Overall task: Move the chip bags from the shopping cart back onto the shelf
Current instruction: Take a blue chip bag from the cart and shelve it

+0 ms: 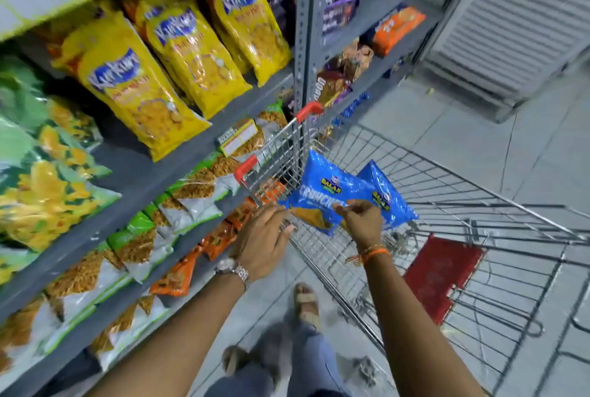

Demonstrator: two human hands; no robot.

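Observation:
Two blue chip bags sit over the near rim of the wire shopping cart. The front blue bag is pinched at its lower edge by both hands: my left hand at its left corner, my right hand on its right side. The second blue bag leans behind it, under my right hand. The grey shelf on the left carries yellow snack bags above and green-and-white bags below.
Orange bags fill the lowest shelf row beside the cart's red-capped corner. A red flap lies in the cart's seat. A steel upright splits the shelving. My sandalled foot stands on the tiled floor.

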